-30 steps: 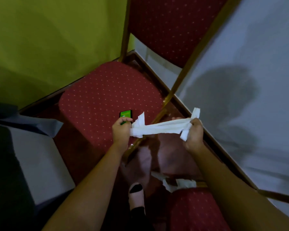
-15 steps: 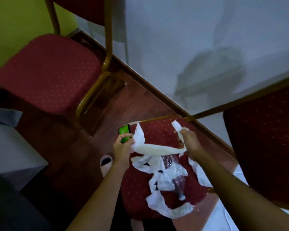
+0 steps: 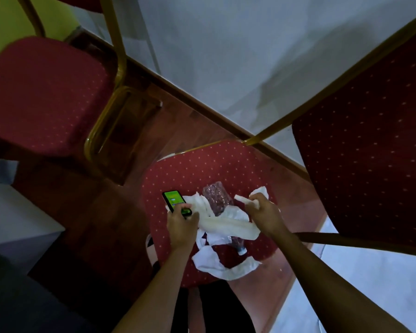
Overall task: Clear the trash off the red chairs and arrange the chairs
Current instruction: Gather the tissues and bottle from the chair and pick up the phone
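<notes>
A red chair (image 3: 190,171) with white dots and a gold frame stands right below me, its backrest (image 3: 370,152) at the right. On its seat lie loose strips of white tissue paper (image 3: 226,227) and a crumpled clear plastic bottle (image 3: 217,198). My left hand (image 3: 181,222) grips a phone (image 3: 174,201) with a lit green screen and one end of a tissue strip. My right hand (image 3: 264,215) is closed on the other end of the strip, low over the seat. A second red chair (image 3: 41,92) stands at the upper left with a bare seat.
A grey-white wall (image 3: 238,56) with a dark wooden skirting runs diagonally behind the chairs; a green wall (image 3: 3,22) is at the top left. The floor is dark red wood. A pale box or furniture edge (image 3: 12,217) sits at the left.
The view swung from the left chair to the chair with trash. Both hands, still holding the tissue strip, came down close to its seat; the strip now hangs slack among the other tissue.
</notes>
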